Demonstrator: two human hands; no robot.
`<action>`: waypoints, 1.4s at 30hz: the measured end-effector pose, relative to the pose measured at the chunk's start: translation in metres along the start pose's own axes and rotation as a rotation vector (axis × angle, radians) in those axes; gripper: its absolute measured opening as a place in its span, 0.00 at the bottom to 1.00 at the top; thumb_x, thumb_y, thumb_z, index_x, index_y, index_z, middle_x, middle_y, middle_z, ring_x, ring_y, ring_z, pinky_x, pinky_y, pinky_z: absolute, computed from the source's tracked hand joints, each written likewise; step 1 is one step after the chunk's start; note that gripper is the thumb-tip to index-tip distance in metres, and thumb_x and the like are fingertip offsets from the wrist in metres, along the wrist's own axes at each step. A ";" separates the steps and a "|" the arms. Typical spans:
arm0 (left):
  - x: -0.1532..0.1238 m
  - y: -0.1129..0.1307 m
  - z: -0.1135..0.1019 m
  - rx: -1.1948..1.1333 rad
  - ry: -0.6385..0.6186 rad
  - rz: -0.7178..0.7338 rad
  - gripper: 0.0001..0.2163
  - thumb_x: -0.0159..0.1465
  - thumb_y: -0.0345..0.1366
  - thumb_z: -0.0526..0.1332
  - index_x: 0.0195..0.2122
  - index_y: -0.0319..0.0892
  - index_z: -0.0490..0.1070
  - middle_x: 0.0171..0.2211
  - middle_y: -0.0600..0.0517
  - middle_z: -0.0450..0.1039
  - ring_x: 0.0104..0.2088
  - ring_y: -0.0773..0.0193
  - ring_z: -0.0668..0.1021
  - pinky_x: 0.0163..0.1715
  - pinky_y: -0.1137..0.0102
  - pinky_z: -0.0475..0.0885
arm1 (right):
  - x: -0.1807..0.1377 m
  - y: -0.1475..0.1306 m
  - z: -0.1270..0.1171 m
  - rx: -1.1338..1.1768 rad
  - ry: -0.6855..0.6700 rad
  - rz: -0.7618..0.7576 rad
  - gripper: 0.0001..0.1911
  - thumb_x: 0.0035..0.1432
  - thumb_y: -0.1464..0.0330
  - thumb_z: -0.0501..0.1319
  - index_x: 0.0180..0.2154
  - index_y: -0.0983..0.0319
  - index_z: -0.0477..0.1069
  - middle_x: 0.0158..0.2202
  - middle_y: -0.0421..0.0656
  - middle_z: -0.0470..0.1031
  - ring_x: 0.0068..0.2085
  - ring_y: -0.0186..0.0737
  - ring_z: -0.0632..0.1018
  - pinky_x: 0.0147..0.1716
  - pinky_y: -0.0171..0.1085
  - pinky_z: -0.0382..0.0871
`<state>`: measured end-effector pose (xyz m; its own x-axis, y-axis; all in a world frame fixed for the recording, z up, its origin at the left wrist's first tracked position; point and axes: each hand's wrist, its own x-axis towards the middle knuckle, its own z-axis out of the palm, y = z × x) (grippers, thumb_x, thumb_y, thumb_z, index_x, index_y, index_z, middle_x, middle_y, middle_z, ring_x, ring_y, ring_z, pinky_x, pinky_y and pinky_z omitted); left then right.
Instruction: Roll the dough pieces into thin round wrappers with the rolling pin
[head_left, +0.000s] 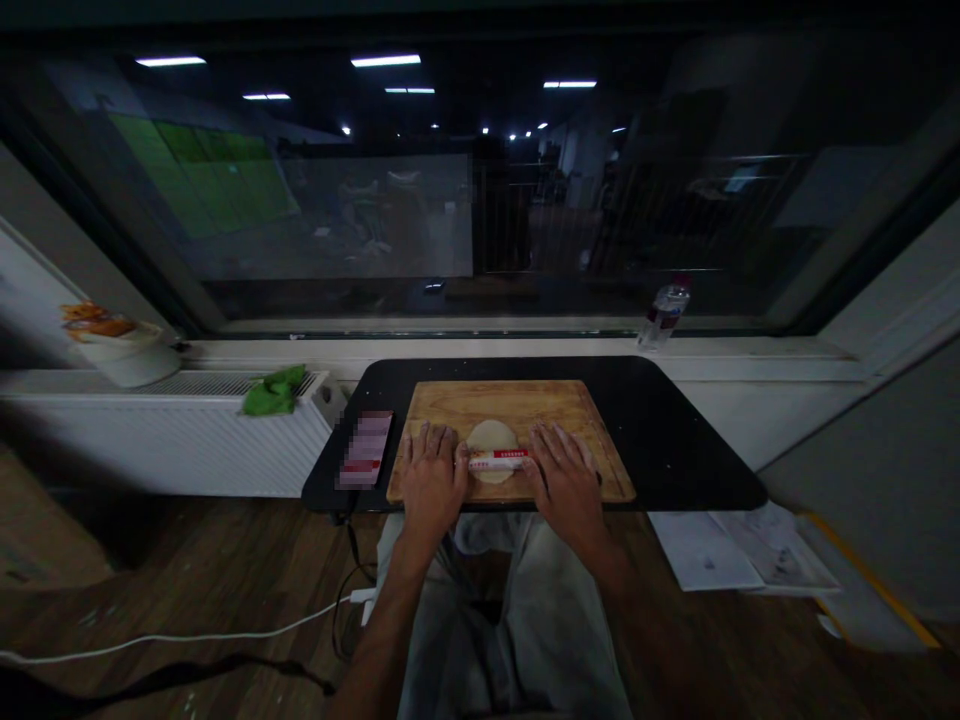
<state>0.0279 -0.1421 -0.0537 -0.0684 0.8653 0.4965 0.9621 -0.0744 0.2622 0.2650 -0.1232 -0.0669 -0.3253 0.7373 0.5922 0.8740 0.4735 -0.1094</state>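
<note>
A flat round of pale dough point(491, 438) lies on a wooden board point(517, 402) on a small black table point(675, 440). Across the dough rests a red and white rolling pin point(496, 460). My left hand point(431, 478) lies flat on the pin's left end, fingers stretched forward. My right hand point(561, 475) lies flat on its right end, fingers likewise spread. Both palms press down on the pin rather than wrap round it.
A blurred pink object point(366, 448) lies on the table's left part. A plastic water bottle point(663, 316) stands on the window sill behind. A green cloth point(274, 391) sits on the white radiator at left. Papers point(739, 550) lie on the floor at right, a white cable point(187, 636) at left.
</note>
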 end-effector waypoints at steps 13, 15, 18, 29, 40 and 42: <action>0.051 0.000 0.004 0.071 -0.119 -0.061 0.23 0.81 0.42 0.50 0.68 0.40 0.77 0.71 0.38 0.75 0.77 0.38 0.67 0.75 0.40 0.62 | 0.067 0.006 0.010 -0.072 -0.244 0.136 0.29 0.83 0.60 0.46 0.70 0.61 0.77 0.69 0.54 0.79 0.72 0.57 0.75 0.72 0.55 0.62; 0.058 -0.002 0.007 0.064 -0.132 -0.069 0.23 0.81 0.43 0.51 0.66 0.40 0.78 0.70 0.38 0.76 0.76 0.37 0.68 0.74 0.40 0.64 | 0.076 0.008 0.013 -0.080 -0.261 0.137 0.29 0.83 0.60 0.47 0.71 0.61 0.76 0.69 0.53 0.79 0.73 0.58 0.74 0.72 0.56 0.63; 0.067 -0.005 0.011 0.071 -0.153 -0.070 0.21 0.80 0.43 0.51 0.63 0.41 0.80 0.68 0.37 0.77 0.76 0.37 0.69 0.73 0.40 0.65 | 0.089 0.011 0.017 -0.072 -0.302 0.145 0.29 0.82 0.61 0.47 0.71 0.61 0.75 0.69 0.52 0.79 0.73 0.56 0.74 0.72 0.55 0.62; 0.096 -0.010 0.013 0.057 -0.272 -0.063 0.21 0.81 0.43 0.50 0.63 0.42 0.78 0.67 0.35 0.77 0.73 0.38 0.69 0.70 0.38 0.66 | 0.113 0.024 0.037 -0.034 -0.410 0.167 0.31 0.82 0.61 0.49 0.79 0.59 0.64 0.72 0.50 0.76 0.73 0.51 0.73 0.75 0.52 0.59; 0.073 -0.010 0.001 0.086 -0.278 0.001 0.20 0.81 0.44 0.51 0.65 0.43 0.75 0.68 0.35 0.74 0.75 0.39 0.65 0.70 0.41 0.65 | 0.095 0.004 0.018 -0.088 -0.340 0.216 0.29 0.80 0.63 0.49 0.72 0.63 0.74 0.71 0.56 0.76 0.71 0.57 0.74 0.71 0.54 0.63; 0.067 -0.009 -0.003 0.088 -0.287 0.008 0.21 0.81 0.44 0.51 0.66 0.43 0.75 0.68 0.35 0.74 0.76 0.38 0.65 0.71 0.40 0.64 | 0.093 0.000 0.011 -0.093 -0.349 0.202 0.28 0.81 0.62 0.49 0.70 0.63 0.75 0.71 0.56 0.77 0.70 0.57 0.75 0.70 0.53 0.64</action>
<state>0.0135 -0.0845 -0.0203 0.0046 0.9705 0.2410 0.9824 -0.0494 0.1804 0.2311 -0.0490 -0.0208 -0.2325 0.9376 0.2583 0.9566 0.2685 -0.1135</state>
